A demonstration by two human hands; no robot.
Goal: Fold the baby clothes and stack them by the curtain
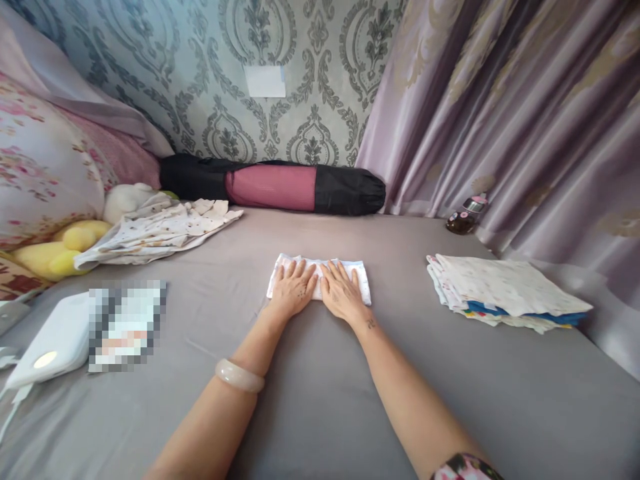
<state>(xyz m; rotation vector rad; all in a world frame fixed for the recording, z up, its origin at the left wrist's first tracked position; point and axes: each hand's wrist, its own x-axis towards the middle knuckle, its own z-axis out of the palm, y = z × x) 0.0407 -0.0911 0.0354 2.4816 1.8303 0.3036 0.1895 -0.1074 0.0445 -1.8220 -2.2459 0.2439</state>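
A small folded white cloth [365, 277] with a faint print lies flat on the grey bedsheet [320, 373] in front of me. My left hand [294, 288] rests palm down on its left part, fingers spread. On the right part lies my right hand [343, 290], also flat with the fingers apart. The thumbs and forefingers of the two hands are close together near the cloth's middle. Much of the cloth is hidden beneath the hands. A pale bangle [240, 375] circles my left forearm.
To the right lies a stack of folded cloths [510, 287], with a small bottle [466, 215] behind it. A black and pink rolled bag [270, 187] lies along the wall. At left are a crumpled printed cloth [160, 230], a yellow plush toy [65, 250] and a white power bank [57, 340].
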